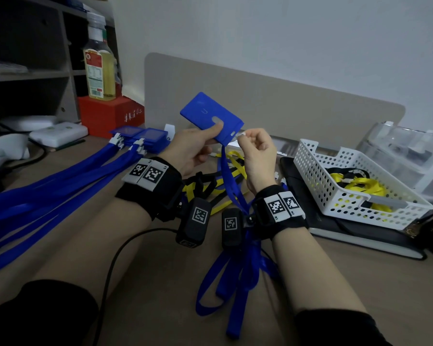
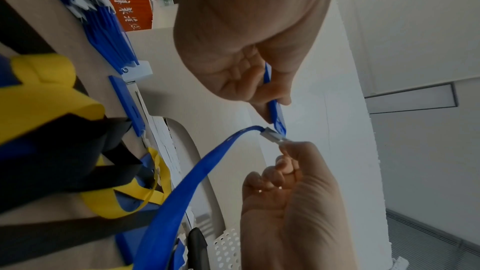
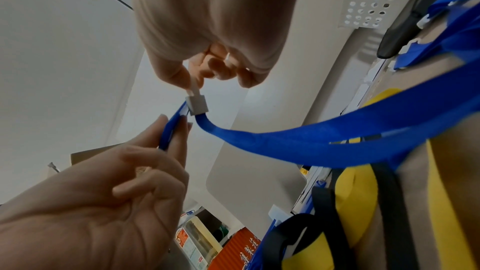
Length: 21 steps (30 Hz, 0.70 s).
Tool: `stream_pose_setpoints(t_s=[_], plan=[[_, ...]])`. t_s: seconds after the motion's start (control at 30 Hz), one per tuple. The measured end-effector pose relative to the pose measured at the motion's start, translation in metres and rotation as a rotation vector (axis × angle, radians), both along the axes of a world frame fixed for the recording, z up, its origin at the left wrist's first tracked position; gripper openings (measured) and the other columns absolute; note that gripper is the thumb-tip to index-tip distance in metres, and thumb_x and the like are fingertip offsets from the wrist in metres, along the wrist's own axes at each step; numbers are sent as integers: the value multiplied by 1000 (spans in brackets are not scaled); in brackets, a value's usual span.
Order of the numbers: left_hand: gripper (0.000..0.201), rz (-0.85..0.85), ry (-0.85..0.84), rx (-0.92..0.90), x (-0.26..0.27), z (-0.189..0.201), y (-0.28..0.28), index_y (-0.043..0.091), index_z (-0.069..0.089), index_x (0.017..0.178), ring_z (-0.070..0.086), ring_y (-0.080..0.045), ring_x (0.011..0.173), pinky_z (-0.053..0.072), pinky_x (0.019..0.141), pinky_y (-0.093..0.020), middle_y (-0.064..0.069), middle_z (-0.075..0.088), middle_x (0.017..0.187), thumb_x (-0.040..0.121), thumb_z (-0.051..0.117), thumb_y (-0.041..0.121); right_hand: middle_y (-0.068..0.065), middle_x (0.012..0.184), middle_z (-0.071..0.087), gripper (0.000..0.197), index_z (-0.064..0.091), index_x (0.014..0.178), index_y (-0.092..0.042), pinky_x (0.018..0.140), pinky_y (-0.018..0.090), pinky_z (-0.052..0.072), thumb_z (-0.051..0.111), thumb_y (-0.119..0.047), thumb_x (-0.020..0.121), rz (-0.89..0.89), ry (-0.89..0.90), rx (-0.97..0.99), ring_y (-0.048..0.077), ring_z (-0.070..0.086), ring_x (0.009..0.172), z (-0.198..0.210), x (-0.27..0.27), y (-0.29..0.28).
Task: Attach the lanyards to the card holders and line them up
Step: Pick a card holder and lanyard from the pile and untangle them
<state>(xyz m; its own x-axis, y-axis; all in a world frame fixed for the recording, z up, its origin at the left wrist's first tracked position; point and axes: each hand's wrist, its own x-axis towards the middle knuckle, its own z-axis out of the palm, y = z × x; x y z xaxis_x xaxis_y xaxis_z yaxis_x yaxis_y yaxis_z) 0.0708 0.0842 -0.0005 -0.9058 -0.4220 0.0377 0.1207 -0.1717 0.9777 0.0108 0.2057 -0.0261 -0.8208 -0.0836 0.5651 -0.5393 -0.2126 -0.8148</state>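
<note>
We hold the blue card holder (image 1: pixel 211 118) in the air above the desk (image 1: pixel 160 270), tilted, its slotted short edge toward our right side. The left hand (image 1: pixel 193 148) grips it, thumb on the front face and fingers behind. The right hand (image 1: pixel 258 156) pinches the clear strap tip of the white clip (image 3: pixel 197 105) at that slotted edge; the wrist views show the clip touching the holder's edge. The blue lanyard (image 1: pixel 231 186) hangs from the clip, passes between our wrists and lies looped on the desk. To our left, finished blue holders (image 1: pixel 140 136) lie overlapping in a row, their lanyards trailing toward us. To our right, the white perforated basket (image 1: pixel 308 158) contains yellow and black lanyards (image 1: pixel 355 181).
</note>
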Motion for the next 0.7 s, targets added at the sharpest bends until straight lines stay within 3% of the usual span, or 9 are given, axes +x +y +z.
stream_pose_setpoints(t_s=[0.17, 0.37, 0.5, 0.7], plan=[[23, 31, -4, -29, 1, 0, 0, 17, 57, 89, 41, -4, 50, 36, 40, -15, 2, 70, 85, 86, 68, 37, -14, 59, 47, 26, 56, 71, -18, 54, 11, 35, 58, 4, 85, -3, 33, -4, -2, 39, 53, -1, 0, 1], [24, 62, -33, -33, 0, -1, 0, 16, 59, 91, 39, -4, 44, 36, 41, -17, -5, 73, 95, 85, 70, 36, -18, 55, 50, 24, 58, 73, -18, 53, 12, 36, 59, 2, 87, 1, 45, 16, -3, 42, 52, -4, 1, 1], [19, 86, -65, -26, -1, -2, 1, 16, 58, 86, 37, -4, 43, 34, 39, -17, -3, 70, 87, 85, 71, 30, -14, 58, 49, 24, 58, 72, -19, 54, 16, 37, 60, 0, 86, 1, 32, 33, 2, 41, 54, -7, 0, 0], [20, 71, -67, 19, -1, -1, 5, 12, 59, 98, 34, -3, 36, 31, 37, -15, -1, 67, 77, 86, 70, 23, -11, 60, 47, 21, 58, 72, -16, 54, 16, 35, 61, 0, 85, -13, 10, 34, 3, 39, 55, -9, 1, -3]])
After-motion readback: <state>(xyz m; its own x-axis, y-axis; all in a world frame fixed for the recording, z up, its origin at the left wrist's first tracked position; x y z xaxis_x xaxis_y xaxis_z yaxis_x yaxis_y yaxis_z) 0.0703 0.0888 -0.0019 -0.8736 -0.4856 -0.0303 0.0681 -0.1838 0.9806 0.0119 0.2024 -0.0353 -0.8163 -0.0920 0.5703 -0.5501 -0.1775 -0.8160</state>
